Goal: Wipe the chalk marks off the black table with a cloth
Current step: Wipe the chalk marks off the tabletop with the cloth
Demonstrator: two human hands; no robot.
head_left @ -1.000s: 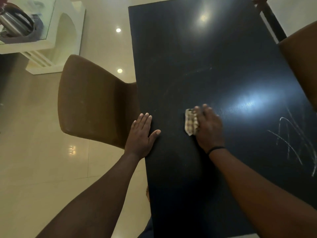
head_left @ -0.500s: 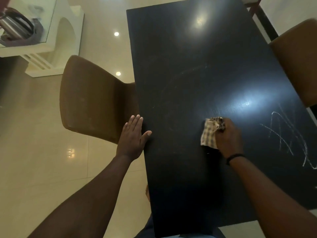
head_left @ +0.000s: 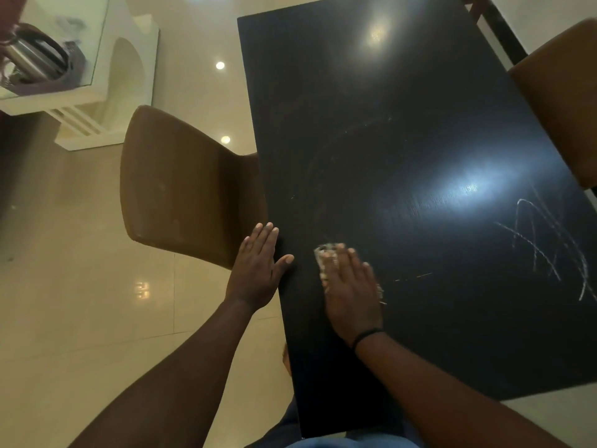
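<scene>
The black table fills the middle and right of the head view. Bright white chalk marks are scrawled near its right edge, and fainter smears cross its middle. My right hand lies flat with straight fingers on a small checked cloth, pressing it to the tabletop near the left side; most of the cloth is hidden under the hand. My left hand rests flat and open on the table's left edge, holding nothing.
A brown chair stands against the table's left side, and another brown chair at the right. A white glass-topped stand with a metal kettle is at the far left on the glossy tiled floor.
My right hand has slid the cloth left across the table toward my left hand, and its fingers have flattened over the cloth. The left hand has stayed on the table edge.
</scene>
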